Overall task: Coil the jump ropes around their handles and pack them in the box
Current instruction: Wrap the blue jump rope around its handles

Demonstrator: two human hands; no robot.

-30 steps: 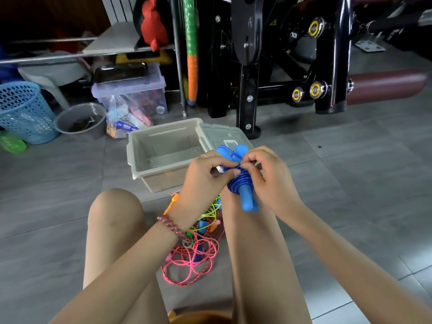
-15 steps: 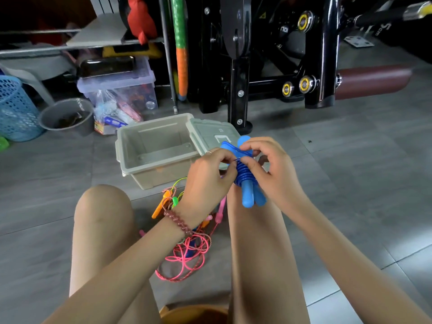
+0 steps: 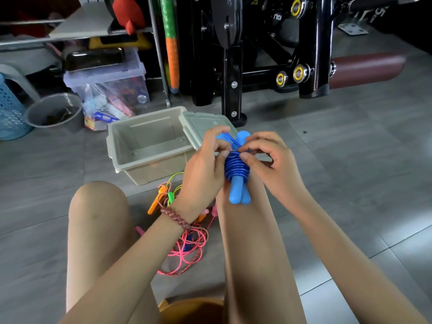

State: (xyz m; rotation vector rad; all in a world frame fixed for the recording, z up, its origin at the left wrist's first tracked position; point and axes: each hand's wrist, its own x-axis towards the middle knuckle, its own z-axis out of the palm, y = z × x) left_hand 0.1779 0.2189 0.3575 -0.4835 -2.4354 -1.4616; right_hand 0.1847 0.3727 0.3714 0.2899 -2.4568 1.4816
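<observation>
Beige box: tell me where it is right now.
In the head view the beige box stands open on the floor, left of centre, beyond the tangled ropes, with its lid at its right side behind the left hand.

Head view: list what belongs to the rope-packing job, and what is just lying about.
Job: blue jump rope, pinched by left hand and right hand; beige box; lid; loose ropes.
Lying about: blue basket; grey bucket; clear storage bin; gym machine.
</observation>
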